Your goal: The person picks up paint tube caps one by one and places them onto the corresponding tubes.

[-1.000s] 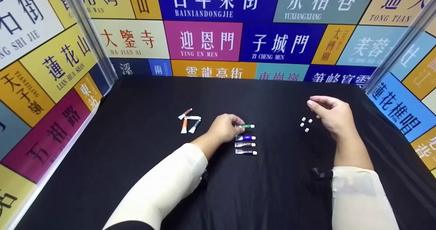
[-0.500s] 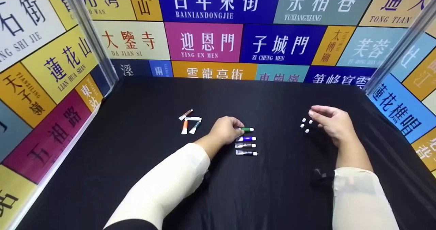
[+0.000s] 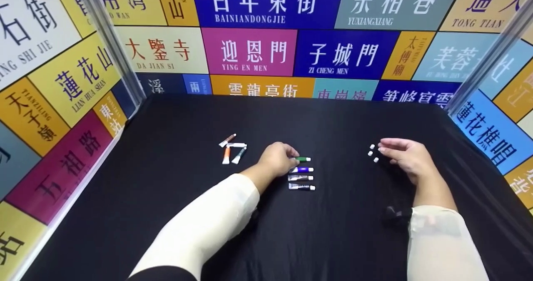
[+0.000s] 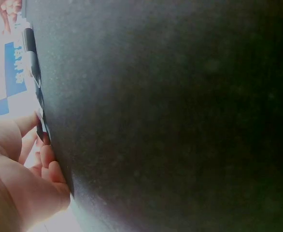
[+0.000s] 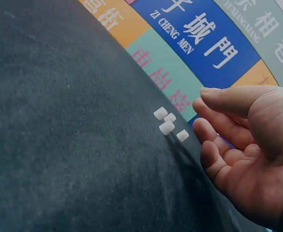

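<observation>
Left hand lay on the black tablecloth, fingers curled round the tail end of a green paint tube, white cap pointing to the person's right. L wrist cam showed the same hand at frame edge w/ fingertips bent against the tube; detail there was washed out. Right hand rested well apart to the right, palm up-ish, fingers loosely bent, thumb over them, holding nothing. R wrist cam confirmed: hand relaxed, no grip.

Just beside the R fingertips sat four small white caps in a loose cluster on the cloth; seen too in the R wrist view, not touching the hand.

Directly below the green tube, nearer the person, three more tubes lay parallel in a neat stack-like column: a blue/purple tube, then a grey tube, then a whitish tube, all w/ white caps on the right end.

Left of the L hand, a loose pile of uncapped tubes, orange and teal among them, lay crossed over each other.

Behind and at both sides stood walls of coloured street-sign panels w/ Chinese lettering. Both arms wore cream sleeves.
</observation>
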Demonstrator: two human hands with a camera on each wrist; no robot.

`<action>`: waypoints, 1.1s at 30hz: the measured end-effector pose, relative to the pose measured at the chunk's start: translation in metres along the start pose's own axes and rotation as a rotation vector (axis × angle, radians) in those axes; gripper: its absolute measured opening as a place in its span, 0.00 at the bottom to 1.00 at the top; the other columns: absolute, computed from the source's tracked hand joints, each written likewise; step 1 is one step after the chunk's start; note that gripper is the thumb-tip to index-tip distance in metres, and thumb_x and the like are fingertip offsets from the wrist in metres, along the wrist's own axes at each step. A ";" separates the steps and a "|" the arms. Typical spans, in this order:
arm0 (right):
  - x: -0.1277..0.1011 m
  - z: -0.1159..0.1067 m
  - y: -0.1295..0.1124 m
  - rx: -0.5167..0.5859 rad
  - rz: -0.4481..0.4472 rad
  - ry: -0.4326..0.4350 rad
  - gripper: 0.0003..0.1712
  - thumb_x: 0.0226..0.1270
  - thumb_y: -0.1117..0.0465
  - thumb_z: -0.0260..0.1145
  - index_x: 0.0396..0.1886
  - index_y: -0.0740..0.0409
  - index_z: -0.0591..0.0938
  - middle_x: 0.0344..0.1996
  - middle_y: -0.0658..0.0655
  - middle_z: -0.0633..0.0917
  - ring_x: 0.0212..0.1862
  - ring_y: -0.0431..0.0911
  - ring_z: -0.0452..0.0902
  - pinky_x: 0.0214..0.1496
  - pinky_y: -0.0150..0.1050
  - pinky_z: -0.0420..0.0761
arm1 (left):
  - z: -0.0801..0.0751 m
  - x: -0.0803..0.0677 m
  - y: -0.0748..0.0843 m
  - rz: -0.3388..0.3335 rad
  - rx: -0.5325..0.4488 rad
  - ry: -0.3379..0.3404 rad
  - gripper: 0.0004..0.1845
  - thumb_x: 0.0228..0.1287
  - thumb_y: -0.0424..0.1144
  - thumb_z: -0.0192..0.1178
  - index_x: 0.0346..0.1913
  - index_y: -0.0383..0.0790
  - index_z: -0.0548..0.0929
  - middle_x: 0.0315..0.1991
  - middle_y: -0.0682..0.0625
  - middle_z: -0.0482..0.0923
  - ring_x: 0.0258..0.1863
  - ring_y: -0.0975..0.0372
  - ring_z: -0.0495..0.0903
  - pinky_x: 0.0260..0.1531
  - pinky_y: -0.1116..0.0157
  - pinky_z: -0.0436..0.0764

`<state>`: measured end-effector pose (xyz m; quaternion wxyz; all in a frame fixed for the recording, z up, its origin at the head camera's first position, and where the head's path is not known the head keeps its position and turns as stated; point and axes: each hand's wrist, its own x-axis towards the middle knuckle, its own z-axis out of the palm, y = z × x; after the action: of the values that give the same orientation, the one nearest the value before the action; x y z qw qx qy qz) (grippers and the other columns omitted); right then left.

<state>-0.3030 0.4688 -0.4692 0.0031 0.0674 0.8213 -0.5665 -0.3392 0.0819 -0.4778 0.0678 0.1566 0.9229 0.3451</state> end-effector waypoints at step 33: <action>0.005 0.003 0.018 -0.445 -0.027 -0.064 0.27 0.65 0.51 0.80 0.60 0.59 0.89 0.44 0.43 0.91 0.41 0.29 0.79 0.45 0.20 0.77 | -0.010 -0.003 -0.004 -0.005 -0.085 0.003 0.11 0.72 0.43 0.69 0.51 0.44 0.93 0.48 0.50 0.93 0.53 0.57 0.87 0.64 0.59 0.81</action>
<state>-0.3062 0.4724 -0.4877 0.0366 0.0362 0.9262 -0.3734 -0.3397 0.0713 -0.4730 0.0739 0.1509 0.9079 0.3841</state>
